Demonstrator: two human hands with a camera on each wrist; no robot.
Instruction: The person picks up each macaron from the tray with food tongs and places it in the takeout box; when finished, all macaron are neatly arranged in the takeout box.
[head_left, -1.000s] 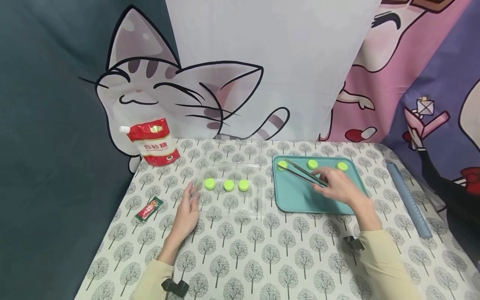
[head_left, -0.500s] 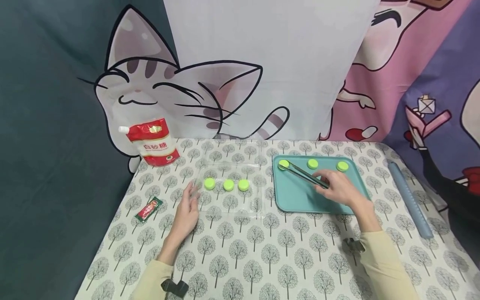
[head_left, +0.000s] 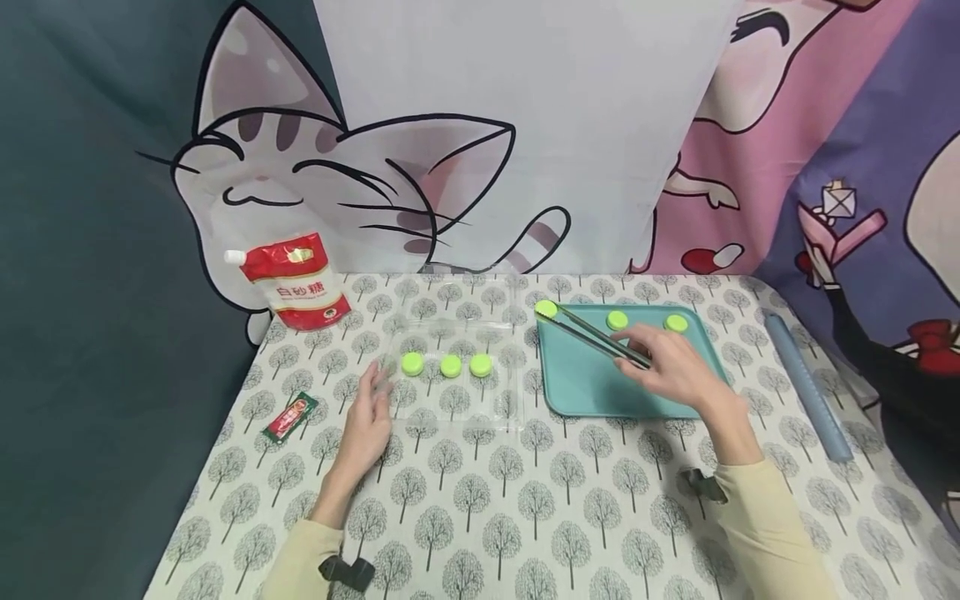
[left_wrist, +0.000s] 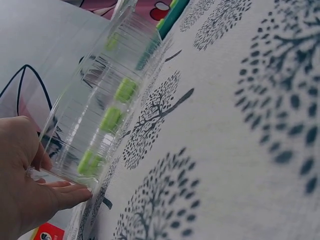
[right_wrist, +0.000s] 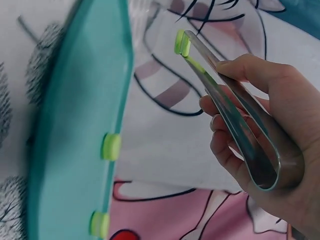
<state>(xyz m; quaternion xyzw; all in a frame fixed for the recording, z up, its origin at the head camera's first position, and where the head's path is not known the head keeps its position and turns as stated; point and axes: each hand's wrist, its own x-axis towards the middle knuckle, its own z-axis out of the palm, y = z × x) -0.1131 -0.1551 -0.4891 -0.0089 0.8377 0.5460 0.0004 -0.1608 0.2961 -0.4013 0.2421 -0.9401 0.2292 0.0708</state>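
My right hand (head_left: pixel 671 371) holds metal tongs (right_wrist: pixel 235 117). Between their tips is a light green macaron (right_wrist: pixel 182 43), raised above the far left corner of the teal tray (head_left: pixel 592 392). Two more green macarons, one in the middle (head_left: pixel 617 320) and one at the right (head_left: pixel 676 322), sit along the tray's far side. My left hand (head_left: pixel 366 421) grips the left side of a clear plastic box (left_wrist: pixel 75 125), its rim between thumb and fingers. Inside the box, a left macaron (head_left: pixel 412 364), a middle macaron (head_left: pixel 451 366) and a right macaron (head_left: pixel 480 365) form a row.
A red and white sugar pouch (head_left: pixel 300 287) with a white cap stands at the back left. In front of it lies a small red and green packet (head_left: pixel 290 417). A blue-grey stick (head_left: pixel 808 387) lies right of the tray. A printed cloth hangs behind the table.
The tongs have lifted the left macaron from the tray and shifted it slightly up and left. My left hand stays at the box. The head view has shifted a little.
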